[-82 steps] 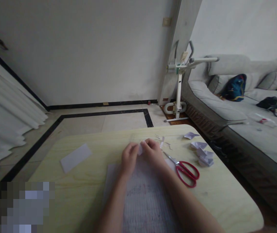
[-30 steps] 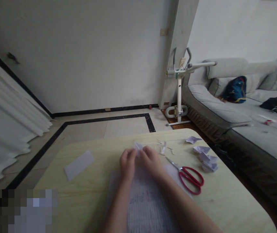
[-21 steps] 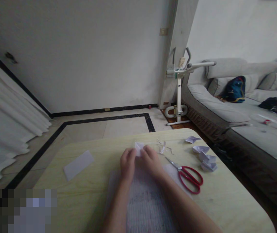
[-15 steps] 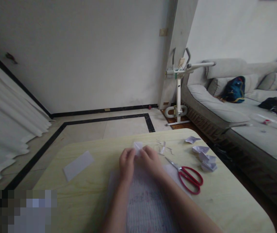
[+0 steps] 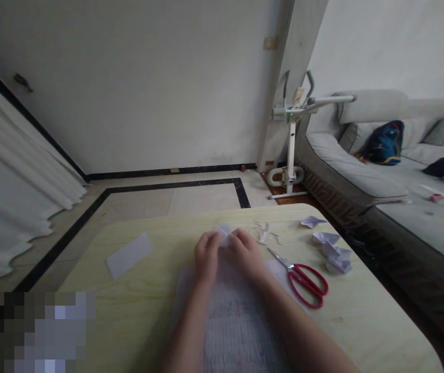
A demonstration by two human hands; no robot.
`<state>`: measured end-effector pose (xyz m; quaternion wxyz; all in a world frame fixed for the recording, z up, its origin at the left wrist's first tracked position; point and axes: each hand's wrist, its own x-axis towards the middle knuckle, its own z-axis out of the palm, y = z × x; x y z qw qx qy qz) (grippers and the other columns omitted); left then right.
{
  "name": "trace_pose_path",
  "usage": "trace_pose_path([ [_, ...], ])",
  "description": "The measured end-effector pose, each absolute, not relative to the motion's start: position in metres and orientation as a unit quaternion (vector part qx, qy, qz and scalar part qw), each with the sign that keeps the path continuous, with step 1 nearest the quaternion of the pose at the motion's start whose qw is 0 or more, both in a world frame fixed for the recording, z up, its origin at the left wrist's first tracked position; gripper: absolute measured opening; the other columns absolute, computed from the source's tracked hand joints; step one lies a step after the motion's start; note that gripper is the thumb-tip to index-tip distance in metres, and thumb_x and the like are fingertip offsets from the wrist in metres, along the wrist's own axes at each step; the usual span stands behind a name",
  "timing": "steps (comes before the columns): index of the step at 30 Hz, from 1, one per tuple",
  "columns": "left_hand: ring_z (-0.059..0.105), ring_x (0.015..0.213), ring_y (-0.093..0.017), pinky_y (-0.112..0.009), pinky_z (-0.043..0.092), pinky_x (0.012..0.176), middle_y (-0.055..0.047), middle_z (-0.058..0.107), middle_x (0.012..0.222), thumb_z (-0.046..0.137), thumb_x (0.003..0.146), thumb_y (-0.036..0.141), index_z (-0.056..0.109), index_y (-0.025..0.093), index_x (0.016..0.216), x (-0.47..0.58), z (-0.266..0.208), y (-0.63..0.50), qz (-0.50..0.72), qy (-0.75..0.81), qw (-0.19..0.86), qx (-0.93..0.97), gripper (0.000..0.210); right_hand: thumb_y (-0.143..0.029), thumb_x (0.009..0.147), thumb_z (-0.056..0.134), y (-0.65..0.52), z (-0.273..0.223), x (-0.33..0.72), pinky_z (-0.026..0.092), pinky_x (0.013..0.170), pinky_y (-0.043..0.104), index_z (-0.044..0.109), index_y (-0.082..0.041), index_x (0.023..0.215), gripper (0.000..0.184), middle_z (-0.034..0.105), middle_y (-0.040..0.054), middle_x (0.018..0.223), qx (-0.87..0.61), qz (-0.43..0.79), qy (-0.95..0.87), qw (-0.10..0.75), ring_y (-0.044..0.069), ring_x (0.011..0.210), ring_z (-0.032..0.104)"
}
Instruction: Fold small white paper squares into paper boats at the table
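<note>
Between my two hands is a small folded piece of white paper (image 5: 225, 236), held near the far side of the table. My left hand (image 5: 208, 255) pinches its left edge, fingers curled. On its right edge my right hand (image 5: 245, 253) is closed the same way. Beneath my forearms lies a larger sheet of paper with lines of writing (image 5: 237, 326). Red-handled scissors (image 5: 299, 277) rest to the right of my right hand, blades pointing away to the left. Thin paper scraps (image 5: 263, 234) lie beyond the blades.
Several folded paper pieces (image 5: 332, 248) line the right side of the pale wooden table (image 5: 128, 321). A white paper rectangle (image 5: 129, 256) lies at left. Past the table stand a white exercise machine (image 5: 291, 140) and a grey sofa (image 5: 361, 176) with a blue bag (image 5: 385, 142).
The whole view has shifted slightly, so the room and table items appear a little farther right. Both hands keep hold of the folded paper, with only slight finger movement.
</note>
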<state>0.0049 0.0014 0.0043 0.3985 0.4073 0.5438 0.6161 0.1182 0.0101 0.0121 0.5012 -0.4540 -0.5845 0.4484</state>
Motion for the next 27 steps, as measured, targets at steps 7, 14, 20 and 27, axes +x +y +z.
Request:
trace_pose_path([
  [7,0.055,0.061,-0.013,-0.023,0.045,0.057,0.000,0.059,0.066,0.062,0.070,0.041,0.059,0.015,0.072,0.006,-0.003,0.005,0.629,0.545,0.407,0.377,0.026,-0.027,0.078,0.052,0.013,0.011,0.120,0.036,0.057,0.023,0.053,-0.018,0.064,0.017,0.052,-0.0018,0.061,-0.458,0.439,-0.589,0.501,0.013,0.060,0.047],
  [14,0.055,0.062,-0.012,-0.023,0.045,0.058,0.000,0.060,0.068,0.060,0.073,0.038,0.061,0.014,0.073,0.007,-0.004,0.004,0.640,0.548,0.391,0.371,0.024,-0.030,0.082,0.049,0.011,0.013,0.118,0.035,0.057,0.023,0.051,-0.018,0.065,0.021,0.050,-0.0020,0.061,-0.447,0.446,-0.596,0.496,0.013,0.061,0.046],
  [20,0.055,0.062,-0.013,-0.023,0.045,0.057,0.001,0.059,0.068,0.059,0.073,0.039,0.059,0.015,0.075,0.006,-0.001,0.004,0.653,0.532,0.397,0.365,0.024,-0.032,0.084,0.046,0.012,0.010,0.119,0.036,0.058,0.025,0.048,-0.019,0.063,0.025,0.049,-0.0015,0.060,-0.464,0.416,-0.575,0.529,0.013,0.061,0.046],
  [27,0.057,0.072,-0.015,-0.023,0.045,0.066,-0.001,0.062,0.073,0.056,0.078,0.034,0.063,0.015,0.077,0.012,0.013,-0.004,0.591,0.513,0.370,0.501,0.020,-0.032,0.071,0.060,0.016,0.021,0.123,0.039,0.056,0.025,0.060,-0.018,0.076,0.014,0.057,-0.0009,0.064,-0.448,0.506,-0.485,0.555,0.014,0.060,0.050],
])
